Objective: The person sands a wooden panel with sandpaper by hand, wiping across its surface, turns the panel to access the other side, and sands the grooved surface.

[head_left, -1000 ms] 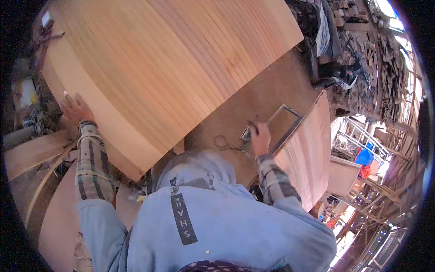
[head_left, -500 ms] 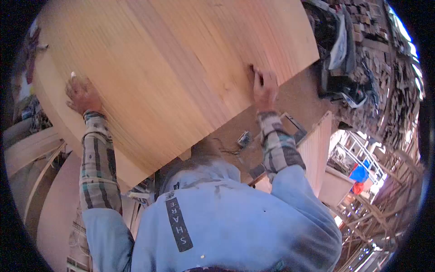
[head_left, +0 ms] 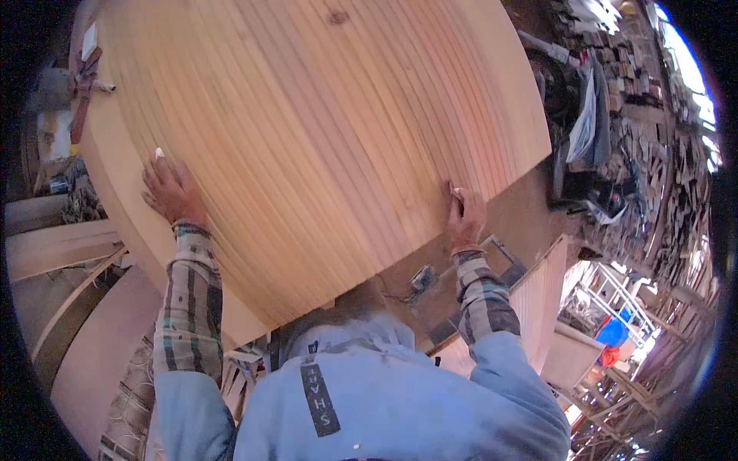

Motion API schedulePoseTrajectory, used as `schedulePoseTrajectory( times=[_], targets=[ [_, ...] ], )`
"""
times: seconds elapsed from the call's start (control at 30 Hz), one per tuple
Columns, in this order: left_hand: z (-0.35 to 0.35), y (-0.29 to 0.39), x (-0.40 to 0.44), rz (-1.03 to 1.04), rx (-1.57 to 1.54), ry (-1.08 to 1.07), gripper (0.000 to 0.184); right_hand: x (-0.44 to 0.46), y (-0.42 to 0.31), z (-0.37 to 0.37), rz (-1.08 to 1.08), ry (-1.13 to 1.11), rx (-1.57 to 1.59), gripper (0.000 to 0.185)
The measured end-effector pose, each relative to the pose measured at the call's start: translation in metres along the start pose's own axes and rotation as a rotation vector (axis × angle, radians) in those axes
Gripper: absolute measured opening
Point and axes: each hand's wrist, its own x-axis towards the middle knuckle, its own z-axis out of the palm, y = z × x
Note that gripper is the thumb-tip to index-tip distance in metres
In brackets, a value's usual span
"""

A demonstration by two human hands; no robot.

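Observation:
A wide pale wooden panel point(head_left: 307, 154) with long striped grain fills the upper middle of the view. My left hand point(head_left: 175, 192) lies on its left part with fingers spread. A small white bit point(head_left: 159, 153) shows at one fingertip; whether it is a wrapping or a loose piece I cannot tell. Close to the panel's near right edge, my right hand point(head_left: 467, 219) has its fingers pinched together against the surface. Something small and dark shows at those fingertips, too small to name.
Dark red clamp-like metal point(head_left: 84, 96) stands at the panel's left edge. Curved boards point(head_left: 65, 246) lie at the left. Below the panel's near edge is a brown dusty surface point(head_left: 392, 288) with a small metal object point(head_left: 422, 278). Wood pieces point(head_left: 653, 154) are stacked along the right.
The view has shifted, so the panel and both hands appear lower and further right. My right hand has slid slightly towards the panel's near edge. My left hand stays spread on the panel.

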Motion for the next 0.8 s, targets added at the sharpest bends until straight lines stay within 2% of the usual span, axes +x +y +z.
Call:
schedulePoseTrajectory(
  times=[0.03,0.13,0.17,0.23,0.3,0.37,0.43,0.47,0.5,0.53,0.57,0.6,0.63,0.67,0.7,0.73,0.8],
  targets=[
    [-0.01,0.007,0.003,-0.047,-0.125,0.004,0.053,0.019,-0.007,0.012,-0.001,-0.004,0.021,0.011],
    [-0.015,0.01,0.003,-0.011,-0.087,0.032,0.05,0.115,-0.053,0.056,0.093,-0.167,0.09,0.012],
    [-0.014,0.009,0.004,-0.019,-0.078,0.037,0.05,0.162,-0.078,0.078,-0.012,-0.018,0.282,0.014],
    [-0.012,0.004,0.005,0.017,-0.072,0.042,0.051,0.248,-0.108,0.135,-0.096,0.056,0.217,0.024],
    [-0.014,0.003,0.001,0.008,-0.072,0.05,0.052,0.314,-0.128,0.178,0.0,0.045,0.118,0.036],
    [-0.012,0.005,0.001,0.019,-0.099,0.054,0.053,0.323,-0.127,0.18,0.108,0.049,0.086,0.037],
    [-0.007,0.003,0.001,0.008,-0.035,0.022,0.053,0.281,-0.112,0.149,0.037,0.048,0.245,0.041],
    [-0.009,0.006,0.001,0.033,-0.052,0.008,0.053,0.23,-0.092,0.114,0.064,-0.044,0.274,0.04],
    [-0.013,0.007,0.001,0.009,-0.08,-0.001,0.053,0.172,-0.072,0.069,0.116,-0.129,0.511,0.035],
    [-0.014,0.008,0.001,-0.025,-0.107,-0.008,0.054,0.103,-0.054,0.022,0.258,-0.23,0.425,0.027],
    [-0.011,0.009,0.0,-0.022,-0.117,-0.021,0.054,0.04,-0.034,-0.032,0.388,-0.422,0.266,0.024],
    [-0.008,0.009,0.002,-0.019,-0.102,-0.009,0.054,-0.053,0.019,-0.061,0.243,-0.317,0.125,0.025],
    [-0.008,0.004,0.0,-0.014,-0.083,0.002,0.054,-0.144,0.058,-0.102,0.188,-0.465,-0.21,0.028],
    [-0.004,-0.002,-0.005,-0.002,-0.088,-0.004,0.054,-0.277,0.136,-0.131,0.356,-0.533,-0.032,0.032],
    [0.002,-0.004,-0.008,0.001,-0.084,0.012,0.055,-0.321,0.125,-0.176,0.703,-0.76,-0.206,0.03],
    [0.011,0.0,0.001,-0.015,-0.087,0.054,0.055,-0.321,0.113,-0.197,1.011,-0.723,-0.185,0.03],
    [0.022,-0.006,0.008,-0.016,-0.075,0.039,0.056,-0.319,0.082,-0.202,1.351,-0.685,-0.156,0.029]
  ],
)
